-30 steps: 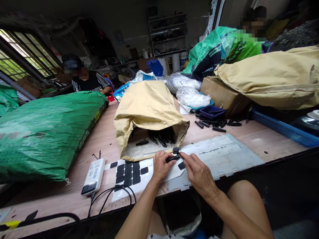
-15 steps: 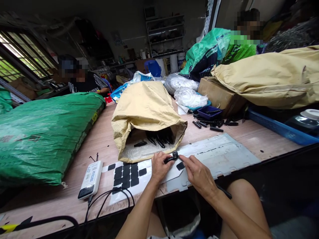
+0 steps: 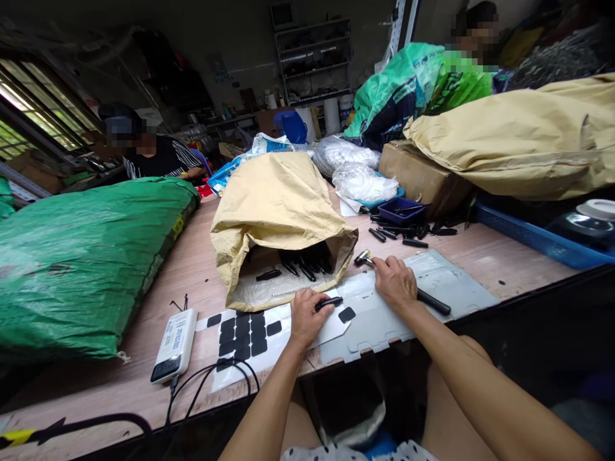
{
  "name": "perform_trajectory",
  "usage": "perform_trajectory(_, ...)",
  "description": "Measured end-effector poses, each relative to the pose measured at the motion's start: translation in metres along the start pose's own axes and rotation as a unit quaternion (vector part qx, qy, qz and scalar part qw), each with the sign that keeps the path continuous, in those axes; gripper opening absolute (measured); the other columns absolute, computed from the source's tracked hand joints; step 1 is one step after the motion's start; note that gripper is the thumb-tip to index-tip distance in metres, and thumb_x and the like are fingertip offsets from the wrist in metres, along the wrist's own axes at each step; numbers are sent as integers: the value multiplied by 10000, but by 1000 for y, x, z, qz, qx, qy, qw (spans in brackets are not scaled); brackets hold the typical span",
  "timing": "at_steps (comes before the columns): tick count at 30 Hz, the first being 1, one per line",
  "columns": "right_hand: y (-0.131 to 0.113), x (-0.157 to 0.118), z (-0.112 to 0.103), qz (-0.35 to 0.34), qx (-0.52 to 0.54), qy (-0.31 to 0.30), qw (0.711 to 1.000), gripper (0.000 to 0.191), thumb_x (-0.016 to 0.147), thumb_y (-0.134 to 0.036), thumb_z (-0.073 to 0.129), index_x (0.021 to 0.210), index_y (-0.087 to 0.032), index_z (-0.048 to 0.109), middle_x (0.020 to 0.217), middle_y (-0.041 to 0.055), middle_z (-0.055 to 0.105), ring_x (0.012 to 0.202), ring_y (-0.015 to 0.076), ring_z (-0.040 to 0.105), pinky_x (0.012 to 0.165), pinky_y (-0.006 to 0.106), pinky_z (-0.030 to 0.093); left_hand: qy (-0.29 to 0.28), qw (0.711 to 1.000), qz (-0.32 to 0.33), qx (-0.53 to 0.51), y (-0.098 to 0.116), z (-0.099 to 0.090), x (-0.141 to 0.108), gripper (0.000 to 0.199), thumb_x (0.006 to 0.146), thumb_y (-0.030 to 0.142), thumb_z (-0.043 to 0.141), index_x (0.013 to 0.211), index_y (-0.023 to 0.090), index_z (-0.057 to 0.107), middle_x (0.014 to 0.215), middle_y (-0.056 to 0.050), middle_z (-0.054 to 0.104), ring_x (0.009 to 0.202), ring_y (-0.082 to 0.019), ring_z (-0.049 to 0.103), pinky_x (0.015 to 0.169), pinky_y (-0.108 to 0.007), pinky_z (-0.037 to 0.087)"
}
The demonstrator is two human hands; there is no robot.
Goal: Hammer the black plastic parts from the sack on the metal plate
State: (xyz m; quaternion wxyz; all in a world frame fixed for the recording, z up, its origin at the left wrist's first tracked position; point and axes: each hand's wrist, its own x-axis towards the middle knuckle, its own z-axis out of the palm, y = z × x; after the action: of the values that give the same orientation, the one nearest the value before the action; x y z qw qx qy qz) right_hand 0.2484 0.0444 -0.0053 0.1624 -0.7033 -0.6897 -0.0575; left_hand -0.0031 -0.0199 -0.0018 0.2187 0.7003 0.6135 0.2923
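Note:
My left hand (image 3: 307, 317) is closed around a small black handle-like piece (image 3: 332, 302), whose end points right over the white sheet (image 3: 336, 330). To its right, my right hand (image 3: 396, 282) is closed over the shaft of a small hammer (image 3: 434, 302). The hammer's dark head, with a yellowish end, shows left of the fingers, and its black grip sticks out behind the hand over a grey plastic sheet (image 3: 451, 282). Just behind my left hand, a tan sack (image 3: 278, 211) lies with its mouth facing me and several black pieces (image 3: 305, 266) inside.
Several black square pads (image 3: 243, 336) lie at the left, beside a white power bank (image 3: 173, 346) with cables. A full green sack (image 3: 86, 262) flanks the table. Loose black pieces (image 3: 416, 243) surround a purple tray (image 3: 402, 211); a blue basket (image 3: 542, 237) stands right. Two people sit beyond.
My right hand has moved right and away from my left hand, carrying the hammer from the black piece to over the grey sheet. My left hand has stayed on the piece.

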Motion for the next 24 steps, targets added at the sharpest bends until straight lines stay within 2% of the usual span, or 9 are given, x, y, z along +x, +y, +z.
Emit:
perform_trajectory(6,-5,-1,0,9,-9,-6,1000,296,984,-279,470,1215,-229,648,1083,105,590,1019,249,499,764,343,294,-3,1000,5,-15,-4,0,4,199,921,375,618,984,266,771,953,-36,687,1004,-252,525,975,-433,358)
perform_trajectory(9,-4,0,-2,15,-12,-15,1000,282,984,-290,460,1177,-204,648,1103,116,586,1041,257,495,776,348,303,-15,990,-36,-138,11,-16,-3,250,923,425,597,981,238,753,945,-42,703,974,-242,556,953,-410,396)
perform_trajectory(11,-4,0,-2,15,-13,-16,1000,278,983,-296,457,1160,-196,648,1109,119,583,1048,260,494,781,352,310,-52,959,-76,-267,27,-32,-21,313,913,478,618,1039,213,727,914,-43,709,921,-220,594,901,-369,437)
perform_trajectory(14,-4,0,0,14,-10,-12,1000,277,982,-299,455,1150,-191,647,1108,121,581,1050,262,495,785,356,314,-215,875,-141,-411,49,-40,-70,393,836,499,740,1055,173,707,826,-43,712,789,-178,624,793,-313,470)
perform_trajectory(16,-5,-1,0,16,-9,-10,1000,279,983,-294,447,1142,-185,649,1109,125,581,1051,264,493,789,359,315,-330,804,-204,-450,49,-23,-107,418,759,484,819,988,151,713,776,-45,707,700,-152,611,709,-285,466)
perform_trajectory(18,-5,-1,0,18,-8,-10,1000,282,985,-289,438,1136,-183,651,1110,128,580,1052,265,491,791,361,315,-362,776,-271,-440,36,12,-139,447,658,485,881,880,136,709,715,-39,688,626,-128,580,645,-261,442)
perform_trajectory(20,-5,-1,0,17,-7,-11,1000,287,986,-289,433,1137,-182,653,1110,130,580,1052,266,488,792,360,315,-282,787,-370,-405,13,53,-161,454,613,504,883,793,143,674,648,-21,656,546,-105,530,570,-236,384)
perform_trajectory(22,-5,-1,0,15,-7,-10,1000,294,986,-290,433,1145,-179,653,1109,133,579,1050,266,483,792,355,314,-234,783,-468,-337,-10,89,-170,407,701,521,804,716,143,651,610,-28,622,481,-95,472,496,-230,286)
perform_trajectory(24,-5,-1,0,12,-10,-7,1000,298,984,-290,435,1150,-174,653,1109,138,577,1047,267,480,789,351,313,-207,780,-520,-281,-28,114,-168,417,785,505,722,606,144,613,551,-31,553,451,-96,423,474,-244,236)
